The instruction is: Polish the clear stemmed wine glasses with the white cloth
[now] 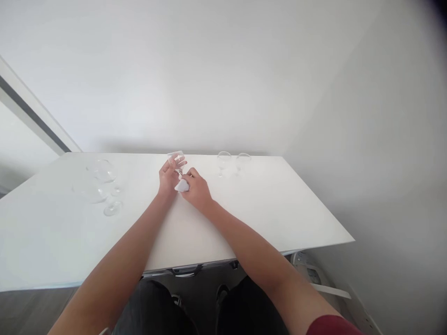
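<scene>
My left hand (169, 177) is closed around the bowl of a clear stemmed glass (176, 158), which is tilted with its rim away from me. Pinched in my right hand (199, 188) is a small white cloth (182, 185), pressed up near the stem and foot of that glass. The cloth could also be paper; its folds are too blurred to tell. My fingers partly hide the stem. Both hands are just above the white table (258, 209).
Two clear stemmed glasses, one (224, 160) beside the other (243, 163), stand upright to the right. Two more, one (104, 171) behind the other (112, 209), lie on their sides at left. A wall (223, 83) rises behind the table.
</scene>
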`<control>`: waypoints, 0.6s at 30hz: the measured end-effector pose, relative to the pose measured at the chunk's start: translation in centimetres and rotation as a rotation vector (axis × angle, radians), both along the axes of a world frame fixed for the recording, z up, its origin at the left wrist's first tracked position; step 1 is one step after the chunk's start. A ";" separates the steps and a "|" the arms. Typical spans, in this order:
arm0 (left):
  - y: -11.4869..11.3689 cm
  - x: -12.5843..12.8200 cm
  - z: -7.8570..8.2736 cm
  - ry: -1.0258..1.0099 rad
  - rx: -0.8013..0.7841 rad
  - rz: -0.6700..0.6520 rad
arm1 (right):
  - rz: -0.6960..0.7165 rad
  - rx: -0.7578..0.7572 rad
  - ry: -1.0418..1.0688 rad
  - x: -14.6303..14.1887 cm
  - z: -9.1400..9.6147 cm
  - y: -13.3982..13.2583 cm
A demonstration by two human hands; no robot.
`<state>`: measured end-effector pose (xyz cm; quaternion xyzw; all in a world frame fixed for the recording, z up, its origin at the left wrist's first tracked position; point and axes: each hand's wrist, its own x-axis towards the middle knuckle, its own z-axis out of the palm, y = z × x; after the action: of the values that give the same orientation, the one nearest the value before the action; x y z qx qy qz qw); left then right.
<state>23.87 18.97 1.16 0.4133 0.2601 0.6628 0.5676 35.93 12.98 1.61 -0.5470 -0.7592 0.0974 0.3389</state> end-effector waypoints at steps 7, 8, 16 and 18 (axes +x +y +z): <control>0.0 0.4 -0.2 0.151 0.046 -0.046 | -0.061 -0.178 -0.357 -0.8 0.0 -0.4; 0.0 0.4 -0.3 0.169 0.051 -0.067 | -0.059 -0.180 -0.381 -0.8 0.0 -0.4; 0.0 0.1 -0.2 0.058 0.073 -0.324 | -0.066 -0.215 -0.467 -1.1 0.1 -1.5; 0.0 0.2 -0.2 0.053 0.109 -0.385 | -0.090 -0.232 -0.493 -0.7 0.0 -2.5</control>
<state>24.06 18.97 0.96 0.5031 0.1549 0.5439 0.6535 35.19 10.49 1.57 -0.6225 -0.7775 0.0323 0.0830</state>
